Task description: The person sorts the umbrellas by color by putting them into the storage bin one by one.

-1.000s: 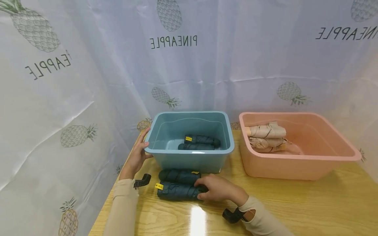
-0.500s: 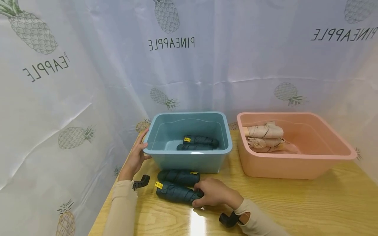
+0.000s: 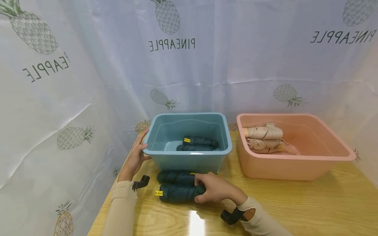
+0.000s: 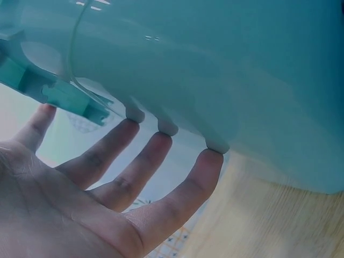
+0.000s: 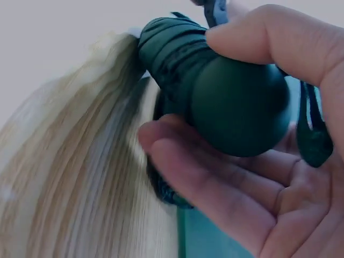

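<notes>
My right hand point(image 3: 217, 188) grips the rounded handle end of a folded dark green umbrella point(image 3: 178, 193), thumb on one side and fingers on the other. This umbrella lies crosswise on the table with a yellow tag at its left end. Just behind it is a second dark folded umbrella point(image 3: 175, 178), partly covered by the hand at its right end. With spread, fairly straight fingers, my left hand point(image 3: 135, 157) touches the left side of a blue bin point(image 3: 189, 164); the fingertips press its outer wall in the left wrist view. Inside the bin lie two dark folded umbrellas point(image 3: 200, 141).
To the right stands a pink bin point(image 3: 295, 168) with beige folded umbrellas point(image 3: 264, 132) at its left side. Both bins rest on a wooden table point(image 3: 295, 203). A white curtain point(image 3: 230, 59) printed with pineapples hangs behind and at the left.
The near umbrella's right end swung toward me with my right hand, then back, so it lies straight crosswise again. My left hand stays on the blue bin.
</notes>
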### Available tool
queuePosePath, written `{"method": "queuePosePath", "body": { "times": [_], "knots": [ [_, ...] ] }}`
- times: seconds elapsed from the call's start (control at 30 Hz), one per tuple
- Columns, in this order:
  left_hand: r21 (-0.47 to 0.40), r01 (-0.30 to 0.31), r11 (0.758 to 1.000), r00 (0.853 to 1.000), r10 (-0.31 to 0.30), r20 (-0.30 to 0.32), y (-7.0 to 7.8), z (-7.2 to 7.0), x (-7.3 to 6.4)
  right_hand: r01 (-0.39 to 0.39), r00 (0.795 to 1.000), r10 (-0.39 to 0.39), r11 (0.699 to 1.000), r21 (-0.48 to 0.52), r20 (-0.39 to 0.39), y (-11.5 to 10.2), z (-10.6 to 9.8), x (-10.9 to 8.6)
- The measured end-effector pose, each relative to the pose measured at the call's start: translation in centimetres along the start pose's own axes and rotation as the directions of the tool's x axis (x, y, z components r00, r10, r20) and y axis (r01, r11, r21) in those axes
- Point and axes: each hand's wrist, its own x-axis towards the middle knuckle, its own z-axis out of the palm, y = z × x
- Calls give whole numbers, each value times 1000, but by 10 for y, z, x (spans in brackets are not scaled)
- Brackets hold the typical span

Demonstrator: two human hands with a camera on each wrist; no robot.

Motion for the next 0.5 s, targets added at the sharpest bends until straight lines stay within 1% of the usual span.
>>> {"method": "queuePosePath", "body": {
  "times": [0.13, 0.3, 0.5],
  "knots": [
    [-9, -6, 1000, 1000, 6, 3, -1, 0, 2, 29, 999, -25, 995, 91, -41, -1, -3, 0],
    [-5, -1, 1000, 1000, 1, 3, -2, -1, 3, 24, 996, -4, 973, 229, -86, -2, -6, 2],
    [6, 4, 1000, 1000, -4, 0, -2, -4, 3, 44, 995, -13, 944, 326, -94, -4, -8, 3]
  ]
}}
